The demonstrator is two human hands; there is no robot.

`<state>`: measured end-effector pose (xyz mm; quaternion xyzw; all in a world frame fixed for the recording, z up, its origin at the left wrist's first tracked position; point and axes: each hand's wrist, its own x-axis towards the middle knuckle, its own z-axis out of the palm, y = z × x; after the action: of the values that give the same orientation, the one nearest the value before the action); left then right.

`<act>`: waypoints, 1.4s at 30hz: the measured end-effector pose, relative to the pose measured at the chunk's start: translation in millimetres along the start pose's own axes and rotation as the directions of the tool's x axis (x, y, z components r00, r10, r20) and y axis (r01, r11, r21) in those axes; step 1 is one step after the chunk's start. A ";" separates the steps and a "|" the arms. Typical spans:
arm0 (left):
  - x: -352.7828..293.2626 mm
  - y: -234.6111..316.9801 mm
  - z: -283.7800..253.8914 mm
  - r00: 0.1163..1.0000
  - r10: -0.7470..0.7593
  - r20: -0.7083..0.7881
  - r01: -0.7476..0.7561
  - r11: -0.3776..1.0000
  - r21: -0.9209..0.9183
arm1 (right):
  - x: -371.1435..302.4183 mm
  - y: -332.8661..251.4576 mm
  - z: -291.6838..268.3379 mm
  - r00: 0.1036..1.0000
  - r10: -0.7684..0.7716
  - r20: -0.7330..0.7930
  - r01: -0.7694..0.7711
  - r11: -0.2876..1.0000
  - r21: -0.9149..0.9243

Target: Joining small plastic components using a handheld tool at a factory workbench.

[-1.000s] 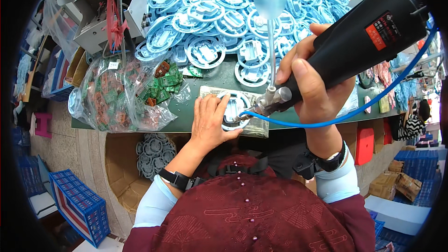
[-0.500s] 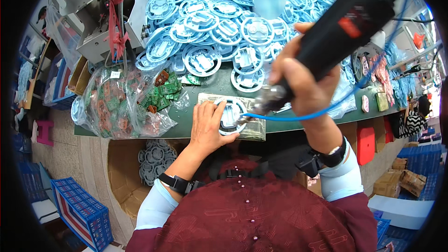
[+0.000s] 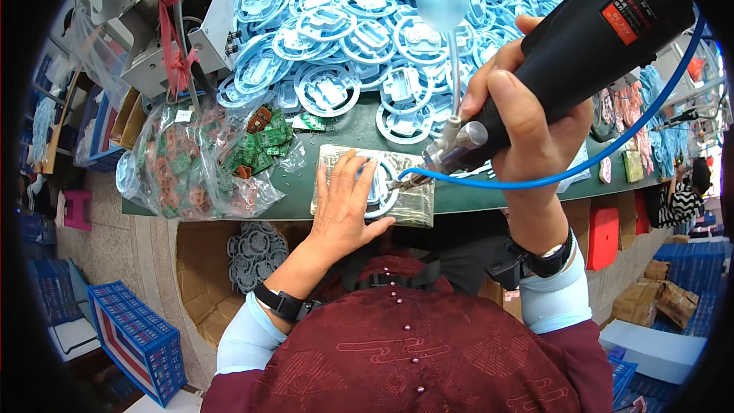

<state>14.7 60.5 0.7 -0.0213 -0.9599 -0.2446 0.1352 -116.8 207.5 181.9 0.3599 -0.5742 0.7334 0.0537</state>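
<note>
Black driver (image 3: 592, 46) has swung right vs. ½ s ago; its tip stays by the light-blue ring (image 3: 381, 193). R hand (image 3: 539, 126) grips driver, fingers wrapped round its body; blue hose (image 3: 474, 183) curves up right from near tip. L hand (image 3: 342, 203) has ring's left side held betw. fingers & thumb, on wrapped pad (image 3: 414, 211) at green surface's (image 3: 359, 128) near edge. Tip prob. touches ring, hard to tell. Blue disc pile (image 3: 329, 23) beyond, bag w/ PCBs (image 3: 180, 164) left.
</note>
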 end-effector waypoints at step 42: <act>5.5 1.0 30.6 0.968 0.244 -0.063 -0.246 0.969 -0.019 | 5.0 7.3 2.7 0.998 -0.057 -0.029 0.054 0.994 -0.094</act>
<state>1.9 75.7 -23.2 -0.1342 -0.9421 -0.2392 0.1927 -122.8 201.0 179.1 0.3610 -0.5966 0.7097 0.0998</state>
